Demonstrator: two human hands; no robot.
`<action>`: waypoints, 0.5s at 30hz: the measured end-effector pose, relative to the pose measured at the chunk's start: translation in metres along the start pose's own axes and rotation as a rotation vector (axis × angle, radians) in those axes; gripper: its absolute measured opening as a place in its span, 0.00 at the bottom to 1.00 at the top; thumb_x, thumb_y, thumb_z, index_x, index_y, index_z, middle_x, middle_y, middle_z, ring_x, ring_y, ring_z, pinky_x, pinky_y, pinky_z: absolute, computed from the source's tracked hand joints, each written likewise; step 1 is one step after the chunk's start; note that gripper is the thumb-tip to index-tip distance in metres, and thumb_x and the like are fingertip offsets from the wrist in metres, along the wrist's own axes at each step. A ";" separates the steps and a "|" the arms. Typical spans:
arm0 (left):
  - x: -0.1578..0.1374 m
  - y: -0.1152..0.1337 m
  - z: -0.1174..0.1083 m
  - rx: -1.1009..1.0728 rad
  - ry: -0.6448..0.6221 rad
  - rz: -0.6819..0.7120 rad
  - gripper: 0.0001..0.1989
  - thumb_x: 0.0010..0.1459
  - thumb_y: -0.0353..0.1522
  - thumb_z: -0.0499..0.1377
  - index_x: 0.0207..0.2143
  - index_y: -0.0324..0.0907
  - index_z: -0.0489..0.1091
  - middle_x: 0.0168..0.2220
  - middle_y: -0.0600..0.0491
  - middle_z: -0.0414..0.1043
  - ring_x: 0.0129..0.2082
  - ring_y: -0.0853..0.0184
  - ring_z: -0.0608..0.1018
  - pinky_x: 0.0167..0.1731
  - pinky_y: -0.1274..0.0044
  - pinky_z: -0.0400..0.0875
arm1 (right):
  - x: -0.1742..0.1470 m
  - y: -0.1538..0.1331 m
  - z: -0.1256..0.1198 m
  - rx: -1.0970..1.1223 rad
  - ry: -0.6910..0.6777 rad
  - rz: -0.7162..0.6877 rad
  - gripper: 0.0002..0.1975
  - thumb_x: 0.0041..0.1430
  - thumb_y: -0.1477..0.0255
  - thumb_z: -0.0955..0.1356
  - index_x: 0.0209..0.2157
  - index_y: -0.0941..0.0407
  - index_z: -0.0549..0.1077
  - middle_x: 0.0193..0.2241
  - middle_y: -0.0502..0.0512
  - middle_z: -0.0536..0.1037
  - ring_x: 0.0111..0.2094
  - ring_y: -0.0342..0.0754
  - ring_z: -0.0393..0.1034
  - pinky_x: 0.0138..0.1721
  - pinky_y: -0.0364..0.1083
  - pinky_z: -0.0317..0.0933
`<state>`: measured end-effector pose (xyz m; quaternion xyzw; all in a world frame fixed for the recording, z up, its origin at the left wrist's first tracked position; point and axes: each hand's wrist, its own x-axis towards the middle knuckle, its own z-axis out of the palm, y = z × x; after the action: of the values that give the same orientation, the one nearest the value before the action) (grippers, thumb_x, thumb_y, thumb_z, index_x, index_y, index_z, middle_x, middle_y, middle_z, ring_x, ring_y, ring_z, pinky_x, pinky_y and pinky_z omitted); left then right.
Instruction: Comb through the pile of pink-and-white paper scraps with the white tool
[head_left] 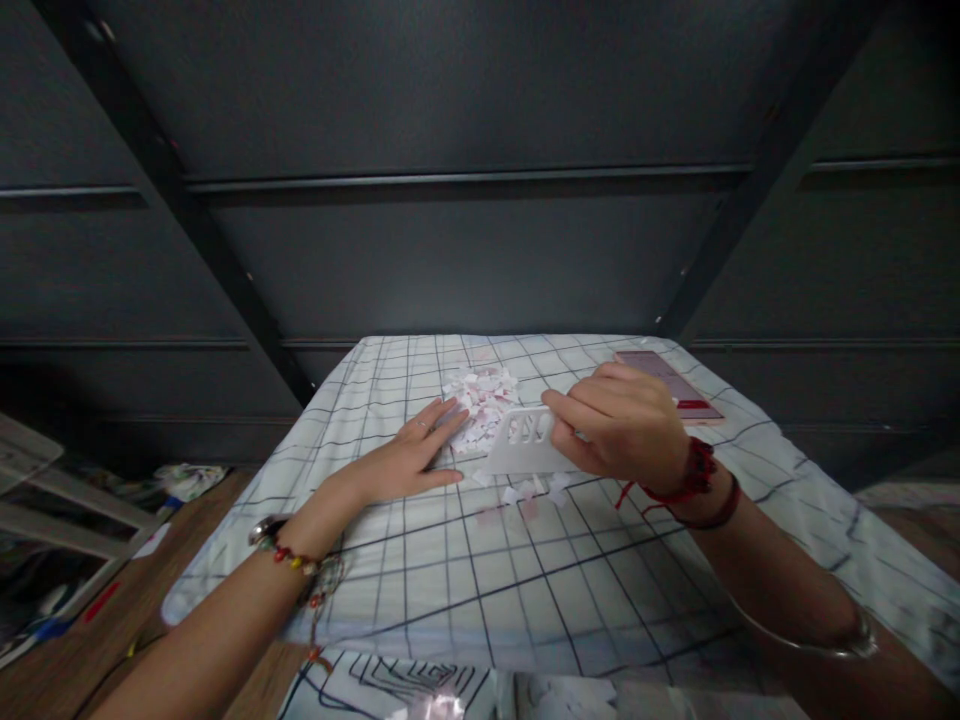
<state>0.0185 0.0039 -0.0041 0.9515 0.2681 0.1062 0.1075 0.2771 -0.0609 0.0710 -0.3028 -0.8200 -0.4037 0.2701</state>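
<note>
A loose heap of small torn paper scraps (480, 395), white with some pinkish bits, lies on the checked tablecloth (420, 590). My left hand (412, 450) rests beside the heap with its fingers spread, the fingertips touching its left edge. Gripped in my right hand (619, 415) is a flat white scraper (517, 455) with slots near its top edge. Its lower edge stands on or just above the cloth, at the near right side of the heap. A few stray scraps (534, 490) lie on the near side of the scraper.
A flat reddish-pink rectangular item (667, 382) lies at the table's right back, partly behind my right hand. Dark panels (465, 260) rise behind the table. A pale wooden frame (82, 530) stands on the floor at left. Patterned cloth (390, 685) and shiny material show below the near edge.
</note>
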 end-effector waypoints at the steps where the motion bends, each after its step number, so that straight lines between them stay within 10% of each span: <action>1: 0.000 0.000 0.000 0.001 0.004 0.003 0.37 0.60 0.45 0.51 0.62 0.49 0.32 0.64 0.48 0.27 0.61 0.50 0.39 0.56 0.59 0.44 | 0.000 0.000 0.001 -0.002 0.004 0.006 0.11 0.50 0.76 0.60 0.20 0.58 0.71 0.12 0.47 0.63 0.18 0.41 0.51 0.24 0.43 0.48; 15: 0.000 0.003 -0.003 0.009 -0.024 -0.020 0.35 0.60 0.45 0.51 0.62 0.47 0.36 0.64 0.48 0.28 0.61 0.51 0.38 0.56 0.60 0.44 | -0.003 0.005 0.008 -0.010 0.015 0.014 0.11 0.48 0.77 0.61 0.17 0.57 0.70 0.12 0.47 0.62 0.18 0.41 0.51 0.24 0.44 0.48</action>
<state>0.0189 0.0019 -0.0007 0.9504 0.2767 0.0925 0.1075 0.2810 -0.0528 0.0669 -0.3068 -0.8139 -0.4079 0.2775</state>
